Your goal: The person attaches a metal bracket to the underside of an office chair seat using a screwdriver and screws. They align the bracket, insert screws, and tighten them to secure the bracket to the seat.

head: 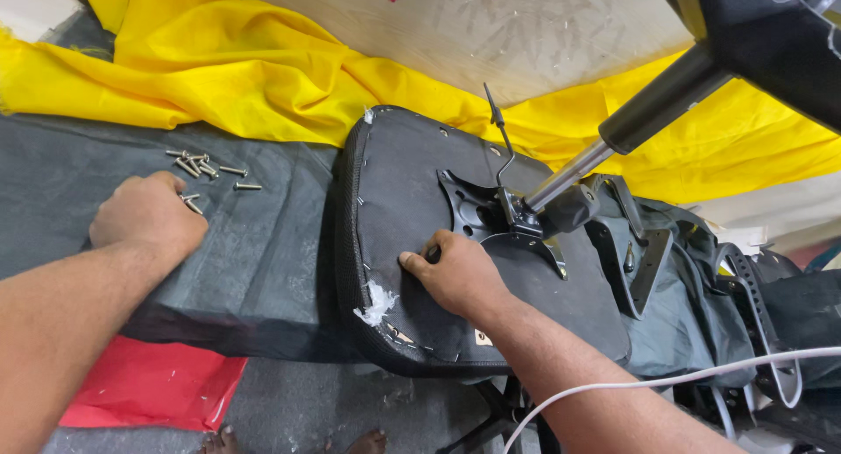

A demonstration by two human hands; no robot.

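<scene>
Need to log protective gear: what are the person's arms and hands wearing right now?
Nothing. The left hand and right hand are bare: no gloves, rings or watch visible. Both forearms are uncovered, with no sleeves in view.

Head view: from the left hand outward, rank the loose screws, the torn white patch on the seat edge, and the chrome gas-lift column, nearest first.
1. Loose screws: just beyond the left hand, on the grey cloth; two lie right by the knuckles.
2. Torn white patch: to its right, on the seat's near edge.
3. Chrome gas-lift column: farthest right, rising from the seat's mounting plate.
</scene>
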